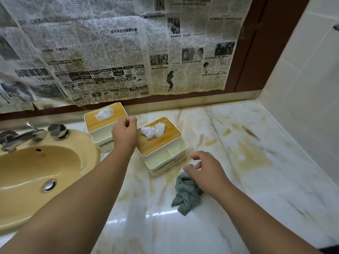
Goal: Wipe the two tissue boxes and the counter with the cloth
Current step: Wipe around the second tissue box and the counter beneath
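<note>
While the right hand (205,171) hangs with loose, spread fingers over the crumpled grey-green cloth (187,195), gripping nothing, the left hand (124,133) hovers empty, fingers loosely curled, between the far tissue box (111,117) and the near tissue box (163,142). The stained marble counter (256,153) runs open rightward to the tiled wall (302,88); the yellow sink (27,171) borders its left. Both boxes show white tissue through wooden lids; the near one has two open front compartments.

Newspaper-covered wall (110,52), yellow sink (36,167), tiled side wall (302,61)
</note>
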